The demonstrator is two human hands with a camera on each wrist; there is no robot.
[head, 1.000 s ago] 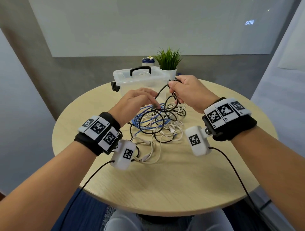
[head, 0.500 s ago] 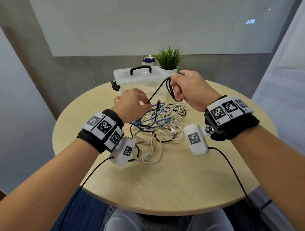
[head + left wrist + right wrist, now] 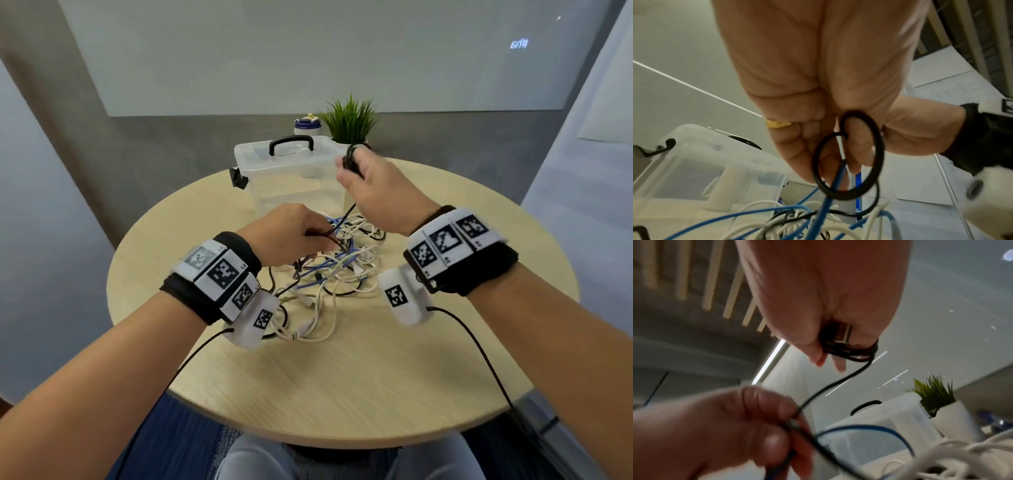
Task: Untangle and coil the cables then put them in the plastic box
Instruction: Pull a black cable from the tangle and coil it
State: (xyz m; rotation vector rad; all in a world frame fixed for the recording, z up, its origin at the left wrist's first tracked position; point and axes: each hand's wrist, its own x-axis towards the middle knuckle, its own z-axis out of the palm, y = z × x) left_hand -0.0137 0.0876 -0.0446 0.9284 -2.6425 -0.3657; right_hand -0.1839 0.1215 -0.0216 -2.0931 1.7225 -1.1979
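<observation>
Right grip: the right hand (image 3: 373, 185) is clenched round a small bundle of turns of the black cable (image 3: 851, 353), a plug end tucked against the palm; it is raised above the worktop (image 3: 342, 370), just in front of the plastic box (image 3: 291, 178).

Left grip: the left hand (image 3: 291, 236) sits low on the heap, fingertips (image 3: 830, 164) pinching loops of the same black cable where a blue cable (image 3: 830, 193) threads through them.

Governing relation: the free run of black cable slopes from the right grip down and toward the person's left to the left grip; its long axis is that diagonal. The left hand is the nearer to the snag.

Tangle: the heap of white, blue and black cables (image 3: 335, 270) lies on the worktop between the wrists, touching the near foot of the box.

Box: lid on, black handle up; no coil can be seen inside it.

Judgement: the next move seemingly depends on freeing the black loop from the blue strand before more is wound.

Change from earlier views: the right hand has risen and moved farther toward the box; the left has dropped into the heap.
</observation>
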